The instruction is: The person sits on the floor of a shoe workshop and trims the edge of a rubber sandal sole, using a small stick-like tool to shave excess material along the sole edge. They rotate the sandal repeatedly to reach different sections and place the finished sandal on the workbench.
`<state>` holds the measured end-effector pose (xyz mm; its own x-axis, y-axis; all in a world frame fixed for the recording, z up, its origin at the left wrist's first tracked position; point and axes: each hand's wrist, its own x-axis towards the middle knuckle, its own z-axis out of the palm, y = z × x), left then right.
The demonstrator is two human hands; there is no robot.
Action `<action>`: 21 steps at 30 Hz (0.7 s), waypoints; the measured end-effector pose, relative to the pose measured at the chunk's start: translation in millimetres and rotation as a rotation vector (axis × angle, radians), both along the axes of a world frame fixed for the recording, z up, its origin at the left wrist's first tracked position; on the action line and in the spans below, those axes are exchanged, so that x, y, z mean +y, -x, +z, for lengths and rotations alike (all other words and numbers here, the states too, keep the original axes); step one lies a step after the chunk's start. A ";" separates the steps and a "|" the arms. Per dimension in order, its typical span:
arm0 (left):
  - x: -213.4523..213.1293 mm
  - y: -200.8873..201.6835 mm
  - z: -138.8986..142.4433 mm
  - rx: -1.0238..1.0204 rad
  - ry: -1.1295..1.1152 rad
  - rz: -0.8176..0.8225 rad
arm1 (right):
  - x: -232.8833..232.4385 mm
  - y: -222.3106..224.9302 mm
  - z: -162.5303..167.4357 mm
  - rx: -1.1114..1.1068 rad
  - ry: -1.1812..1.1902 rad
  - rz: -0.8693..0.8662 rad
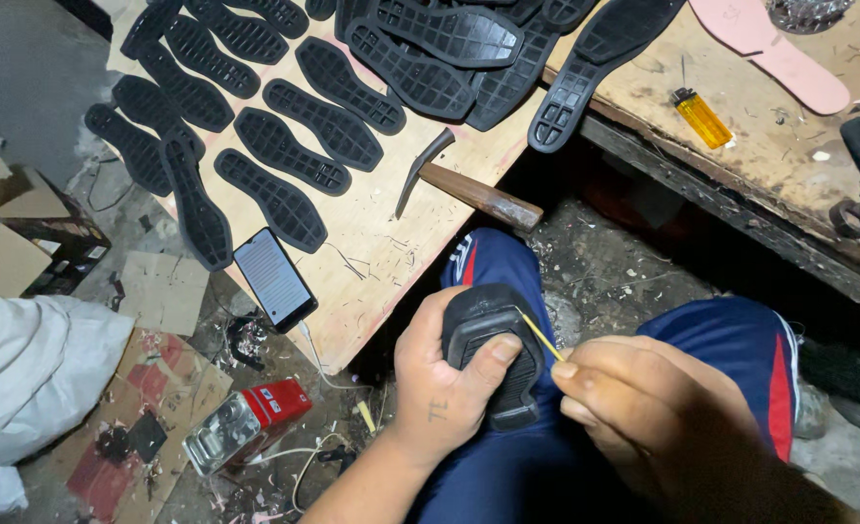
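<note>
Nearest, over blue-trousered knees, the left hand (441, 383) wraps tight round a black shoe sole (493, 349), thumb pressed across its tread; the sole's lower end is hidden behind the palm. The right hand (643, 408) pinches a thin yellow stick (540, 336) whose tip touches the sole's edge; its far fingers are out of sight. Left, on the board, lie a phone (273, 278) and a hammer (469, 189). Farther back, rows of black soles (284, 146) run off the top edge, and a yellow lighter (701, 117) lies on the right bench
</note>
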<state>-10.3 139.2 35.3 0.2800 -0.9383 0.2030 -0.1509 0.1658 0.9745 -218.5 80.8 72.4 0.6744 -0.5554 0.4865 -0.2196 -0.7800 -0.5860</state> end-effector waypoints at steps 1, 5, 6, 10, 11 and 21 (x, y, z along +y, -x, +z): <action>1.3 -0.5 -0.7 0.038 -0.012 0.005 | 1.9 -1.5 -0.8 -0.009 0.008 -0.006; 5.7 -5.1 -4.1 0.106 -0.028 0.028 | 6.0 -7.8 -5.8 -0.016 0.052 0.007; 6.2 -7.2 -5.1 0.102 -0.024 0.034 | 6.2 -9.3 -7.4 0.006 0.050 0.012; 3.8 -12.4 -10.2 0.078 0.004 0.070 | 5.8 -14.2 -13.6 0.041 -0.003 0.015; 3.0 -13.5 -11.4 0.078 0.016 0.076 | 5.2 -15.3 -15.4 0.017 0.008 0.025; 3.4 -25.0 -23.9 0.167 -0.001 0.190 | 6.8 -23.6 -37.4 -0.005 -0.067 0.104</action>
